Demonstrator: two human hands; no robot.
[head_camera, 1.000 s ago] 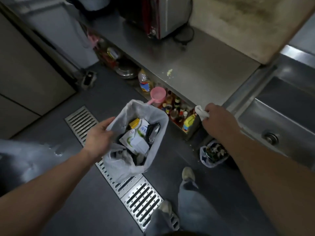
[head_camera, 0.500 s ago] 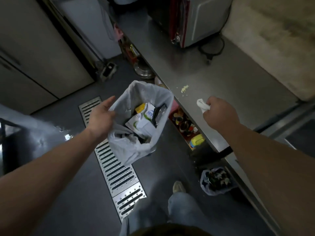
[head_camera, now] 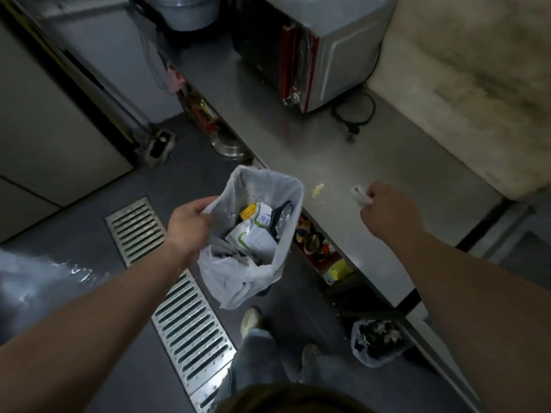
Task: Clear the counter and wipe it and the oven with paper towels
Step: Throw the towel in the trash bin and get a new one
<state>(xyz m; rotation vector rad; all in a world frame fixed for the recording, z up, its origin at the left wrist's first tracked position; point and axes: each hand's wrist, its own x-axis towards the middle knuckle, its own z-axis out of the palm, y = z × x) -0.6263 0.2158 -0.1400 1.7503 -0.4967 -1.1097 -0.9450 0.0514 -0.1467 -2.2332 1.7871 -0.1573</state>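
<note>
The counter (head_camera: 343, 162) looks almost clear; only a small yellow crumb pile (head_camera: 318, 189) sits near its front edge. The right hand (head_camera: 387, 214) squeezes a wad of paper towel (head_camera: 359, 194) just right of the crumbs. The left hand (head_camera: 190, 228) grips the rim of a trash bag (head_camera: 238, 272) full of wrappers beside the counter. Wiping the counter and the oven (head_camera: 313, 46) at the far end still seems left to do.
</note>
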